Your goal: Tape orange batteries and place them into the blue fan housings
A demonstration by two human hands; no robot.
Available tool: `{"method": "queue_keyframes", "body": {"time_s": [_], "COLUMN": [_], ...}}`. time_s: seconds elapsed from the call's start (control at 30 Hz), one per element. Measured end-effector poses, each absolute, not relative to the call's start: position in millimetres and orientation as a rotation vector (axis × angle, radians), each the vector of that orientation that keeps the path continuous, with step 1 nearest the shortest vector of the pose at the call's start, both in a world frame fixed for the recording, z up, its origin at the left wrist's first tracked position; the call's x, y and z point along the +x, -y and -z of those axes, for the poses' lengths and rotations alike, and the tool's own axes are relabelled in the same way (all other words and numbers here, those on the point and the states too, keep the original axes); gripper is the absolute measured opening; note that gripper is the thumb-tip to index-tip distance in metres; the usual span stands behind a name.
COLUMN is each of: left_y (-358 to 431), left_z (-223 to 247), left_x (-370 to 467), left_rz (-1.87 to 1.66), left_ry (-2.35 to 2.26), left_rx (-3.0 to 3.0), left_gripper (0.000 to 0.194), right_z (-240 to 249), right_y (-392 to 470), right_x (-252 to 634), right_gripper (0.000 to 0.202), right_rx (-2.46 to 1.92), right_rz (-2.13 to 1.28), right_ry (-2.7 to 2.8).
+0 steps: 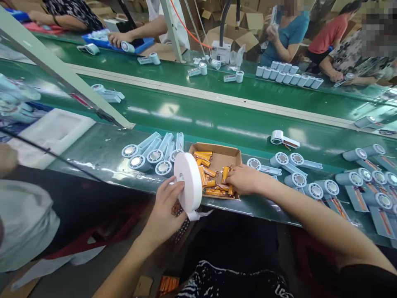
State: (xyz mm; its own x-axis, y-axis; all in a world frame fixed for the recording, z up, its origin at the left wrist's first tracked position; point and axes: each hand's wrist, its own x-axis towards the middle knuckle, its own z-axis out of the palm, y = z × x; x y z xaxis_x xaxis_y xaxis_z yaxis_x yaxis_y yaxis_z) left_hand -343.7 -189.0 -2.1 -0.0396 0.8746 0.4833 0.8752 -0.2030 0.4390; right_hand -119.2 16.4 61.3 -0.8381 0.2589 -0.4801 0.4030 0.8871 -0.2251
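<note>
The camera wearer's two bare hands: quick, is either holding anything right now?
Left hand: closed, holding a round white tape roll.
Right hand: inside a brown cardboard box, at an orange cylindrical piece; cannot tell if gripped.

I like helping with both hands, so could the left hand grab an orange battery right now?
Probably not easily: the left hand holds the white roll, which in this view sits between it and the orange batteries.

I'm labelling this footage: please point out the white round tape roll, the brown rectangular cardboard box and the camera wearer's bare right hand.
White round tape roll [193,184]: head view, outer edge.
Brown rectangular cardboard box [226,159]: head view, bare inside bottom.
Bare right hand [244,179]: head view, back of hand.
</note>
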Motion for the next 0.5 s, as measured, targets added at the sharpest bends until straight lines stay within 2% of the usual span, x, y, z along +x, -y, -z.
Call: {"method": "queue_keyframes", "body": {"time_s": [0.1, 0.17, 0.27, 0.37, 0.43, 0.5], "left_y": [186, 186, 189, 192, 191, 190], "left_z": [-3, -7, -10, -10, -10, -12], "left_x": [-335, -333, -332, -329, -326, -322], "left_rz": [1.052, 1.010, 0.918, 0.785, 0.685, 0.597], "left_ry": [1.912, 1.884, 1.856, 1.818, 1.797, 1.758], "left_rx": [-2.207, -2.209, -2.200, -2.220, -2.234, -2.244], "left_gripper": [0.060, 0.064, 0.071, 0.073, 0.072, 0.067], "right_z": [-70, -80, -93, -95, -91, -89], "right_y": [-29, -33, -31, -8, 16, 36], "right_x": [-135, -127, -92, -58, -49, -49], "right_gripper": [0.010, 0.007, 0.029, 0.036, 0.035, 0.031], "right_rx": [0.394, 0.431, 0.692, 1.060, 1.251, 1.330], "right_rz": [0.284, 0.404, 0.949, 1.468, 1.480, 1.331], "right_ry": [-2.473, -2.575, -2.861, -2.978, -3.022, -3.052]}}
